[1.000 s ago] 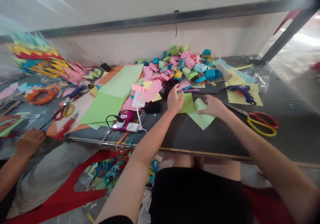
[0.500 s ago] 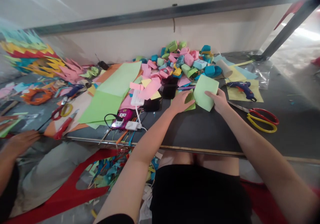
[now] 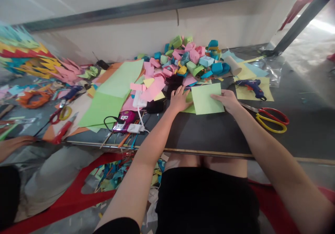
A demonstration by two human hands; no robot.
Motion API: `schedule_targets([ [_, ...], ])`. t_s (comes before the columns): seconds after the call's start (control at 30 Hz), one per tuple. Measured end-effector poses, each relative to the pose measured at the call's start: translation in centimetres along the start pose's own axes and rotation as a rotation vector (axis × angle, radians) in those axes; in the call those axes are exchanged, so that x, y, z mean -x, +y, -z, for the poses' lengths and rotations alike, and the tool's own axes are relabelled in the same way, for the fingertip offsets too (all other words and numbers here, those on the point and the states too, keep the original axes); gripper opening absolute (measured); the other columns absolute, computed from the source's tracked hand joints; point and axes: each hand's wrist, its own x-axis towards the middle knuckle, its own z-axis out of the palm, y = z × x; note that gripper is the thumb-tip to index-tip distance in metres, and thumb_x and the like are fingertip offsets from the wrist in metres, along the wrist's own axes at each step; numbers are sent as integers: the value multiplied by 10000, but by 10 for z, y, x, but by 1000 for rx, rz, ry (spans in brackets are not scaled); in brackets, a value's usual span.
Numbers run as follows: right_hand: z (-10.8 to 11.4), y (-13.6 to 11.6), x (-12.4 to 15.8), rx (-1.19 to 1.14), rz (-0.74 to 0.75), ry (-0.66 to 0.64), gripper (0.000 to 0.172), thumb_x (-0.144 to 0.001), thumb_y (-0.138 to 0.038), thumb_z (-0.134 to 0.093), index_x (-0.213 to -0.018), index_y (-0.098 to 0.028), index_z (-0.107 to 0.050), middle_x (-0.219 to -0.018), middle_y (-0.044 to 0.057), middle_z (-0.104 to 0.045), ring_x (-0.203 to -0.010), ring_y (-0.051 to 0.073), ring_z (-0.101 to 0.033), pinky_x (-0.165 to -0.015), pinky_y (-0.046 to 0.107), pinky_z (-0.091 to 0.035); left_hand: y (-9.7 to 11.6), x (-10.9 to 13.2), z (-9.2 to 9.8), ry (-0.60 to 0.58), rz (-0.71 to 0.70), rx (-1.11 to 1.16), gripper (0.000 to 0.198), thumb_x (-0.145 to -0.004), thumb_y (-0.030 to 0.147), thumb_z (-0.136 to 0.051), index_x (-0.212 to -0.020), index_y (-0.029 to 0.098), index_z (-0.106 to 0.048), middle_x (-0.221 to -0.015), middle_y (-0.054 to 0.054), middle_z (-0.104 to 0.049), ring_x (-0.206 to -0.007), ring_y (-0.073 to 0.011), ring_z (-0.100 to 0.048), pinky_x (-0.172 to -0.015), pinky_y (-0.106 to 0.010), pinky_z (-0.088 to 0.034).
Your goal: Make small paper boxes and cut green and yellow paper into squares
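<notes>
A pale green square of paper (image 3: pixel 208 99) is pinched at its right edge by my right hand (image 3: pixel 228 100), low over the dark table. My left hand (image 3: pixel 180 100) lies to its left, fingers apart, touching or just above a darker green sheet (image 3: pixel 188 108). That sheet is partly covered by the pale square and by my fingers. Right of my right hand lie scissors with red and yellow handles (image 3: pixel 273 117). Behind them a blue glue gun (image 3: pixel 252 87) rests on a yellow sheet (image 3: pixel 267 95).
Folded paper pieces (image 3: pixel 193 58) are heaped at the back by the wall. Left are large green sheets (image 3: pixel 104 106), a purple power strip (image 3: pixel 125 120) with cables, and more scissors (image 3: pixel 61 112). A co-worker's hand (image 3: pixel 18 143) is at the far left. A cardboard tube (image 3: pixel 232 65) lies behind.
The pale green paper has turned from tilted to nearly square-on and sits slightly further left. My left hand has spread its fingers and shifted a little left. The view has moved slightly.
</notes>
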Motion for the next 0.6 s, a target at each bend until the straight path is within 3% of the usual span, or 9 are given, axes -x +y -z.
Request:
schedule_targets([
  [0.1, -10, 9, 0, 69, 11, 36, 402, -586, -454, -932, -825, -196, -737, -839, 82, -783, -769, 270, -743, -729, 449, -645, 1, -1, -7, 91, 41, 106, 341, -988, 523, -546, -1111, 267, -734, -1526, -123, -598, -1511, -363, -437, -1222, -651, -332],
  [0.23, -28, 16, 5, 442, 162, 116, 313, -740, -418, -802, -946, -193, -733, -1043, 142, -794, -1006, 356, -734, -911, 552, -593, 4, -1, -5, 412, 125, 254, 506, -1095, 448, -213, -1090, 252, -679, -1274, -124, -711, -1334, -277, -583, -1214, -527, -390],
  [0.37, -42, 21, 15, 956, 386, 158, 647, -813, -537, -757, -1331, -169, -640, -1360, 238, -691, -1429, 468, -476, -1125, 674, -391, 15, 5, 0, 675, 446, 285, 400, -1072, 483, -336, -1210, 185, -564, -1309, -217, -632, -1360, -339, -555, -1225, -567, -355],
  [0.43, -43, 24, 17, 1036, 408, 108, 776, -863, -619, -683, -1469, -157, -534, -1414, 254, -654, -1471, 467, -425, -1137, 677, -361, 23, 10, -6, 691, 581, 332, 402, -1038, 478, -451, -1286, 165, -497, -1399, -257, -560, -1444, -380, -484, -1231, -594, -339],
  [0.6, -37, 30, 11, 953, 380, 3, 819, -867, -632, -656, -1527, -188, -461, -1384, 214, -679, -1355, 446, -534, -1091, 625, -417, 38, 19, -36, 584, 463, 413, 509, -964, 421, -640, -1366, 227, -394, -1447, -220, -518, -1461, -363, -471, -1202, -562, -402],
])
